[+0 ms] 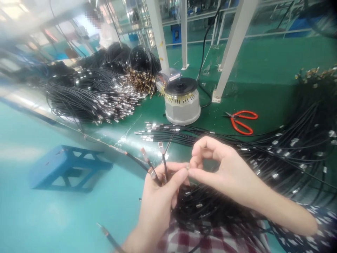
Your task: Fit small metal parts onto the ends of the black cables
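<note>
My left hand [158, 200] is closed round a few thin black cables [147, 163] whose metal tips stick up above my fingers. My right hand [223, 168] pinches a tiny metal part [187, 167] between thumb and forefinger, right at my left thumb's tip. A heap of black cables with silver ends [207, 207] lies in my lap below both hands. More black cables [289, 151] fan out over the green bench to the right.
A white round machine with a black top [181, 102] stands mid-bench. Red-handled scissors [243, 121] lie to its right. Big coils of black cable [100, 91] fill the back left. A blue stool [65, 168] stands on the floor at left. White frame posts [231, 52] rise behind.
</note>
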A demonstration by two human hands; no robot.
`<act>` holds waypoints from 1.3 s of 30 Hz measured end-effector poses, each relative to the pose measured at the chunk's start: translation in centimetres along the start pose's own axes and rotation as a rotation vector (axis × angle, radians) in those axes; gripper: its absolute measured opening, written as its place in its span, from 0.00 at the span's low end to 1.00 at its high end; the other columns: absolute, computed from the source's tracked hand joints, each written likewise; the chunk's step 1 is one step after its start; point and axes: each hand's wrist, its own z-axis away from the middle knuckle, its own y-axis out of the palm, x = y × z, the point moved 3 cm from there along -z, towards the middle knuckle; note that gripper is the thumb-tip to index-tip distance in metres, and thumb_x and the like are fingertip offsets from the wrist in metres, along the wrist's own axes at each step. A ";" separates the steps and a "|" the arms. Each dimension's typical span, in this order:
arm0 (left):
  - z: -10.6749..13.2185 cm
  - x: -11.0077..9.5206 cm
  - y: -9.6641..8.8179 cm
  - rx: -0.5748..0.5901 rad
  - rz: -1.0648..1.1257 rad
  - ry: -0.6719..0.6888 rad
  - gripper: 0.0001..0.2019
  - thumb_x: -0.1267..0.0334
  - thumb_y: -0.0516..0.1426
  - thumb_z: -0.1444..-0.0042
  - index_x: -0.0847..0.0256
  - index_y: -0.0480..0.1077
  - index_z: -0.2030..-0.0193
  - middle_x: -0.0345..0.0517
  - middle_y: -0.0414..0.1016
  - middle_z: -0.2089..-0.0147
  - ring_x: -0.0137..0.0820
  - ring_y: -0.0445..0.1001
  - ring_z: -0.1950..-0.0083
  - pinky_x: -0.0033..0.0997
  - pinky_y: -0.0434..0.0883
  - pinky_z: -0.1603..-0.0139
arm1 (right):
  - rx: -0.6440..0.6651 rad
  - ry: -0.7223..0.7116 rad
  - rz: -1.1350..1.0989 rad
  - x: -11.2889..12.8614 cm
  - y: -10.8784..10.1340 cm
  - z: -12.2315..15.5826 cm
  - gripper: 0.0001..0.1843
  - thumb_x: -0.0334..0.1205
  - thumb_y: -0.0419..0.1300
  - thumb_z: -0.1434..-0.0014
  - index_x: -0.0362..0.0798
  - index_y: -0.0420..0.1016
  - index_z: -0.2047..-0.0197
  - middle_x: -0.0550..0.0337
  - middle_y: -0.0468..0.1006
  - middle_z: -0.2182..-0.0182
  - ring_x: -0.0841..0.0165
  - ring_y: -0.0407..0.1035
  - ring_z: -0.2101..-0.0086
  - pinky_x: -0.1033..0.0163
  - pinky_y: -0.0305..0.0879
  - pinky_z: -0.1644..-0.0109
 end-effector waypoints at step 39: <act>-0.6 0.2 -0.7 0.057 0.097 -0.010 0.11 0.62 0.64 0.47 0.64 0.68 0.73 0.38 0.73 0.78 0.16 0.58 0.86 0.18 0.53 0.84 | -0.168 0.153 -0.649 -3.2 2.8 -0.6 0.21 0.39 0.73 0.52 0.50 0.62 0.65 0.66 0.81 0.75 0.70 0.72 0.72 0.61 0.63 0.60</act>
